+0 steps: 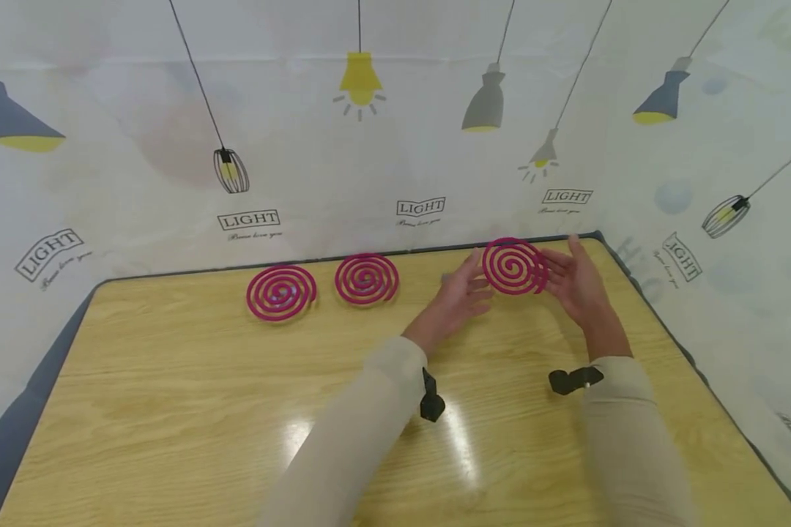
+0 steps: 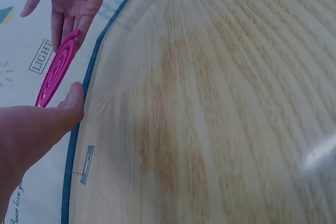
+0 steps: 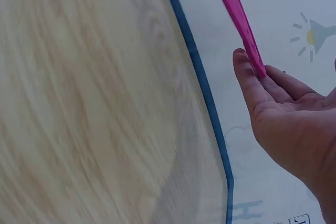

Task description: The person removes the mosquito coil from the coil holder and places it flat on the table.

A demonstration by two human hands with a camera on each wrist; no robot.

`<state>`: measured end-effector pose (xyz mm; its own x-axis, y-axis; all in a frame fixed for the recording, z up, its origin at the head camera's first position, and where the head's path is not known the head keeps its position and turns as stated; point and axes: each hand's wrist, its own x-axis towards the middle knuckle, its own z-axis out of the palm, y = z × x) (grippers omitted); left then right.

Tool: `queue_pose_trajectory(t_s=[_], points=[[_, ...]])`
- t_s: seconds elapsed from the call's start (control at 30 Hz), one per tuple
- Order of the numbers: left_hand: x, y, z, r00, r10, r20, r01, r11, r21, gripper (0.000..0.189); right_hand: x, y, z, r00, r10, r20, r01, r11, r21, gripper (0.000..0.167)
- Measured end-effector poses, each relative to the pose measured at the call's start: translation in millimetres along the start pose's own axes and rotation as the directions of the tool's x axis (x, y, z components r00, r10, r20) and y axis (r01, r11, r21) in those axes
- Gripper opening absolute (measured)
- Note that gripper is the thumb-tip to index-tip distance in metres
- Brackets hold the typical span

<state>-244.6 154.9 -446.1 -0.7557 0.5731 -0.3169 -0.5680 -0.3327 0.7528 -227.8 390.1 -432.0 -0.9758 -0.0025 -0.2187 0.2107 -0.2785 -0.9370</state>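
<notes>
A magenta mosquito coil [image 1: 513,266] is carried between both hands above the far right of the table. My left hand [image 1: 460,298] has its fingers spread at the coil's left edge. At the opposite edge, the extended fingers of my right hand [image 1: 576,285] support the coil, with the thumb pointing up and away from it. The right wrist view shows the coil's rim lying across those fingers, almost edge-on. A small metal piece [image 2: 87,164] lies flat on the table near the left hand; the hand partly hides it in the head view.
Two more magenta coils, a left one [image 1: 279,293] and a middle one [image 1: 367,282], sit near the back edge, metal showing under their centres. The wooden table [image 1: 204,395] has a dark blue border. Lamp-printed white fabric [image 1: 303,146] stands behind and beside it.
</notes>
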Motion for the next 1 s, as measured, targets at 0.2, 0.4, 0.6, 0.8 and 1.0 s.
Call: queue_pose_trajectory(t_s=[0.2,0.4,0.6,0.8,1.0], points=[[2.0,-7.2,9.7,0.997,-0.014,0.079,0.012,0.999,0.032,0.08,-10.1,-7.8,-12.2,1.0,0.015,-0.027,-0.017,0.997,-0.077,0.089],[5.1,-12.3,13.2,0.995,-0.052,0.087,0.052,0.999,-0.003,0.084,-8.9,-10.2,-17.1,1.0,0.005,-0.006,-0.006,0.99,-0.141,0.087],[7.1,-16.0,9.8,0.988,-0.11,0.104,0.112,0.994,-0.011,0.088,1.9,-8.1,-21.6,0.998,0.059,-0.038,-0.066,0.964,-0.256,0.082],[11.0,-20.6,4.3,0.981,-0.137,0.139,0.14,0.99,-0.011,0.087,11.3,-1.7,-20.7,0.994,0.088,-0.064,-0.105,0.934,-0.34,0.086],[15.5,-24.0,0.1,0.978,-0.165,0.127,0.17,0.985,-0.034,0.089,20.0,7.5,-19.4,0.991,0.115,-0.063,-0.131,0.914,-0.384,0.089]])
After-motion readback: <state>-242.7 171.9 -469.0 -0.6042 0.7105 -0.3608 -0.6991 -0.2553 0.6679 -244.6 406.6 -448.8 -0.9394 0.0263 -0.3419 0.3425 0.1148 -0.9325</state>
